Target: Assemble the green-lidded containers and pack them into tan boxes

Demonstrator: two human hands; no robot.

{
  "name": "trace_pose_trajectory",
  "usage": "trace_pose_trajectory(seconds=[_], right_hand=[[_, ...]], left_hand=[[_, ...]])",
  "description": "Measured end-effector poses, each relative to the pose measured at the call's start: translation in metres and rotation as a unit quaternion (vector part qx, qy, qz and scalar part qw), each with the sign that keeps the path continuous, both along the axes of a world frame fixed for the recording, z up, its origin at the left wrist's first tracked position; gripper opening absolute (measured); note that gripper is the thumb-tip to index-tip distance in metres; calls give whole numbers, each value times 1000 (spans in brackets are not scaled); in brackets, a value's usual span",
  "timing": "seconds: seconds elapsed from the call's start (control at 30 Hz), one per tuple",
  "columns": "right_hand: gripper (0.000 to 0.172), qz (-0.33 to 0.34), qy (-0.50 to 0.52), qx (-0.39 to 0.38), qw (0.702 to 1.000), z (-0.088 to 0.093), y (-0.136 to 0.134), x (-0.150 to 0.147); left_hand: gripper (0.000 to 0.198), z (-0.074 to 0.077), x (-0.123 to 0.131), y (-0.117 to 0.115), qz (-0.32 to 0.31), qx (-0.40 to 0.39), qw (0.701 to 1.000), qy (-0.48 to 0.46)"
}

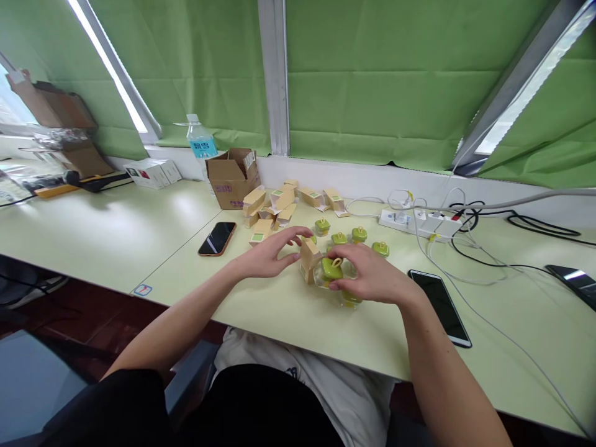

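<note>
My right hand [372, 276] is closed round a small clear bottle with a green cap [331, 269], held just above the pale green table [298, 310]. My left hand [272, 251] holds a small tan carton [309, 259] by its open end, right beside the bottle's cap. Another green-capped bottle [350, 298] lies partly hidden under my right hand. Several more green-capped bottles [359, 234] stand just behind my hands. A heap of tan cartons [274, 205] lies further back on the left.
An open cardboard box [233, 177] and a water bottle [200, 141] stand at the back. A phone [216, 238] lies left of my hands, another phone [439, 305] to the right. A power strip [416, 221] with trailing cables [488, 261] occupies the right side.
</note>
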State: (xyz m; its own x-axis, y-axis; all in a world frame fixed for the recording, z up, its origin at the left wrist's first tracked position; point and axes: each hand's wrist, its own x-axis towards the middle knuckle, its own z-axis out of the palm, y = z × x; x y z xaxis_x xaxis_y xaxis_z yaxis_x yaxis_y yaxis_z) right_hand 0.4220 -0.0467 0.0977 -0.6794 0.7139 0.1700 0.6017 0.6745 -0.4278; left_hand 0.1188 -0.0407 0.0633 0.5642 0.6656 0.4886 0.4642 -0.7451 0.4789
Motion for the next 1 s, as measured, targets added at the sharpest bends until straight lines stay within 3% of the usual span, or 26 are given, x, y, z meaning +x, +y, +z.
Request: trace_pose_trajectory(seconds=[0.13,0.23,0.37,0.6,0.83,1.0], right_hand=[[40,-6,97,-24,995,-3,8,15],[38,-12,149,-29,988,-4,13,18],[34,8,212,-69,975,-7,19,14],[50,62,288,-175,940,-18,19,-2],[53,75,297,-128,943,-24,6,-22],[45,78,249,-41,964,-32,4,-32]], left_hand=[[72,-5,14,-3,57,38,997,26],[62,-6,23,-4,79,46,995,46],[50,-3,22,-1,24,50,997,54],[41,-16,18,4,35,82,995,39],[37,-33,25,6,51,172,981,-76],[15,-40,29,7,77,142,976,-147]])
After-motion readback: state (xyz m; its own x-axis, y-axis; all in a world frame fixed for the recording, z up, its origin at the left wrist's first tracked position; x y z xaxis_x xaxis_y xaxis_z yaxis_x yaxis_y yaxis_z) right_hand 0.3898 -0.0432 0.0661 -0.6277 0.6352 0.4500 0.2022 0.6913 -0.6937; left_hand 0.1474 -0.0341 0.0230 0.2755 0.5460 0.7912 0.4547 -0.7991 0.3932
